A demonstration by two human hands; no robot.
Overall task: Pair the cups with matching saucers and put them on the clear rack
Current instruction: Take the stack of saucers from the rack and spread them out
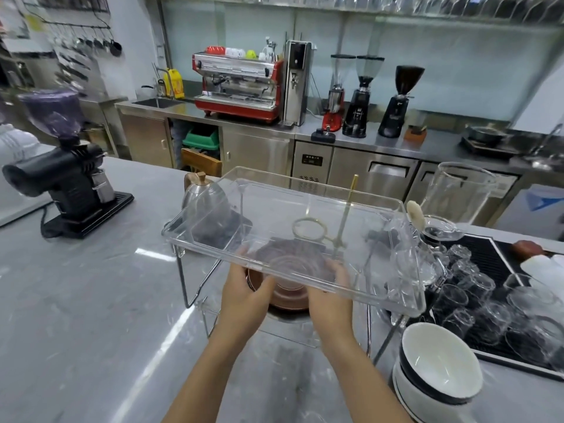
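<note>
Far left, on my grey marbled counter [91,300]: a black grinder [70,190], ribbed matte body on a flat base, dark hopper above; behind it, steel cabinets and a red, chrome-fronted espresso machine [239,87] on the back bench. Next, a polished steel kettle [204,196] with a copper-toned handle, seen partly through the rack. Centre: the clear rack [293,236], a glossy rectangular plastic tray with rounded corners, raised on thin wire legs; a second clear tier sits lower beneath it. Under the upper tray, my left hand [244,291] curls round the left side of a stack of brown saucers [288,296], round and ridged with a coppery sheen; my right hand [331,288] grips the right side, fingers reaching up behind the tray's front edge; the stack sits on the lower tier, I think, though the plastic blurs that contact. A brass-coloured ring stand [345,221] shows through the tray. Right: clear glass cups [464,288], faceted, lying crowded on a black ribbed mat [488,261]; near right, stacked white bowls [439,364], smooth glazed ceramic with dark rims.
</note>
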